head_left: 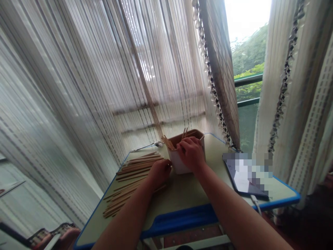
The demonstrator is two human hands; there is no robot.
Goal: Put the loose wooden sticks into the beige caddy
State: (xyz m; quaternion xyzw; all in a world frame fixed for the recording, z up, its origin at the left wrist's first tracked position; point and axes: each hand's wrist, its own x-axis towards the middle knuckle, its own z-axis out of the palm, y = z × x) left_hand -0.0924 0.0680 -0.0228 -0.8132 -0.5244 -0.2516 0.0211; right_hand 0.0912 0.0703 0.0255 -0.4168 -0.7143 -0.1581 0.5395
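A white tub with a brown rim (pixel 179 166) stands near the far edge of a small beige table with a blue border (pixel 187 194). Several wooden sticks poke out of its left corner (pixel 168 142). My right hand (pixel 191 152) rests on the tub's front rim, fingers curled over it. My left hand (pixel 160 172) sits just left of the tub, fingers closed around the ends of wooden sticks. Many more sticks (pixel 130 177) lie spread across the table's left half.
A metal spoon (pixel 145 147) lies at the table's far left edge. A dark tablet (pixel 244 177) with a cable lies on the right side. Sheer striped curtains (pixel 104 76) hang close behind, and a window with a railing (pixel 247 90) is to the right.
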